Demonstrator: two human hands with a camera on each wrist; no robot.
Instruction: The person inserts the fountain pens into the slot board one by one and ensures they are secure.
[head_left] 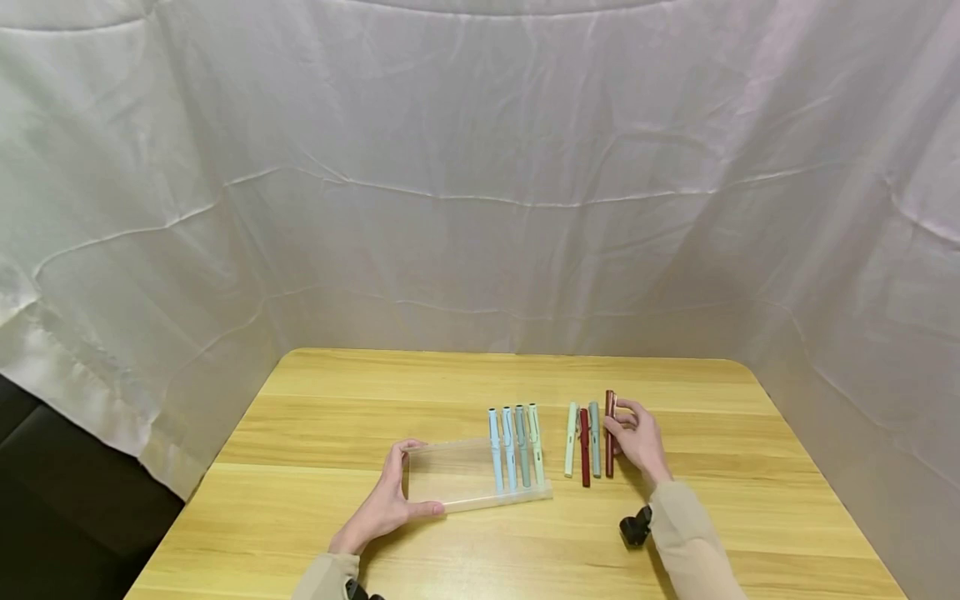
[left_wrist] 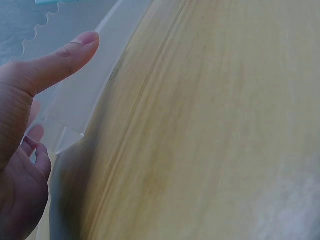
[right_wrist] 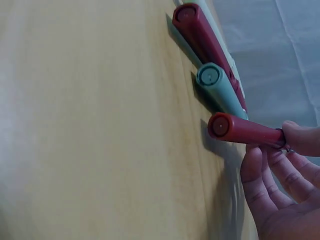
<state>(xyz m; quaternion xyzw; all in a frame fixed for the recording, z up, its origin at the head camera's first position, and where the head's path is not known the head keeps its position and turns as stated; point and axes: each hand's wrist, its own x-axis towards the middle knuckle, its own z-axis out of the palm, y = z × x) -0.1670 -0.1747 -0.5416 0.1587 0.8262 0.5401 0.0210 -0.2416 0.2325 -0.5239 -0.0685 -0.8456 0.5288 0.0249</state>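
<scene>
My left hand [head_left: 392, 498] holds a clear plastic pen tray [head_left: 450, 475] by its left end, thumb [left_wrist: 75, 55] over the front strip and fingers around the far side. Two light blue pens [head_left: 509, 450], a grey-green pen [head_left: 522, 446] and a pale green pen [head_left: 536, 446] lie side by side on its right part. My right hand [head_left: 637, 437] pinches a dark red pen [right_wrist: 247, 131] between thumb and fingers at its clip end. Left of it on the table lie a grey-green pen [head_left: 595, 442], another dark red pen [head_left: 585, 450] and a pale green pen [head_left: 571, 442].
The wooden table [head_left: 337, 392] has rounded far corners. Pale cloth curtains [head_left: 480, 250] hang behind it and along both sides. A dark surface [head_left: 60, 483] shows at the lower left, beyond the table's edge. Each wrist wears a small black camera [head_left: 635, 528].
</scene>
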